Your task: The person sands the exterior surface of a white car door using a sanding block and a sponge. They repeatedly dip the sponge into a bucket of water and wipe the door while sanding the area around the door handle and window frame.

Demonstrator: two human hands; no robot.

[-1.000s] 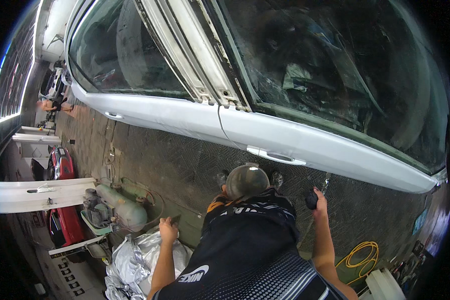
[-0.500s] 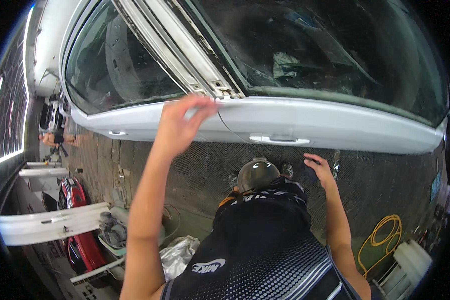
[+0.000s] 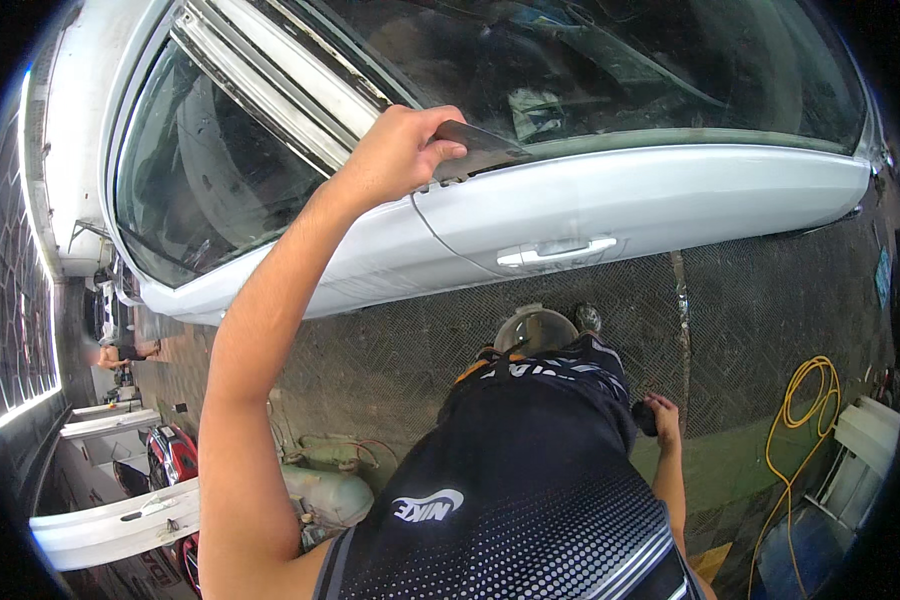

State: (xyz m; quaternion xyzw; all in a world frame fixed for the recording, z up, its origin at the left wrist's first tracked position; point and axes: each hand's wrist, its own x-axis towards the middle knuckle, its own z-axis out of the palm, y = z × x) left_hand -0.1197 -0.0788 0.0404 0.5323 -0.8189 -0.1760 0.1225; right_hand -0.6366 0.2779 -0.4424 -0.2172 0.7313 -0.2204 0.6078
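Head view: a person in a dark printed shirt [image 3: 530,480] stretches the left hand [image 3: 410,150] above and to the left of a white door handle [image 3: 557,253] on a pale car door [image 3: 670,195]. Thumb and forefinger are closed in a pinch on one end of a thin dark sheet [image 3: 483,147]; the other fingers curl behind. The sheet lies above and left of the handle, over the top edge of the door; whether it touches the panel cannot be told. Its long axis runs from the pinch toward the right and slightly down, its free end pointing along the window's lower edge. Below and right of the handle, the right hand [image 3: 664,414] hangs with fingers bent around a dark, rounded object [image 3: 644,418], whose long axis cannot be made out. A coiled yellow hose [image 3: 822,372] lies farther right, below handle level.
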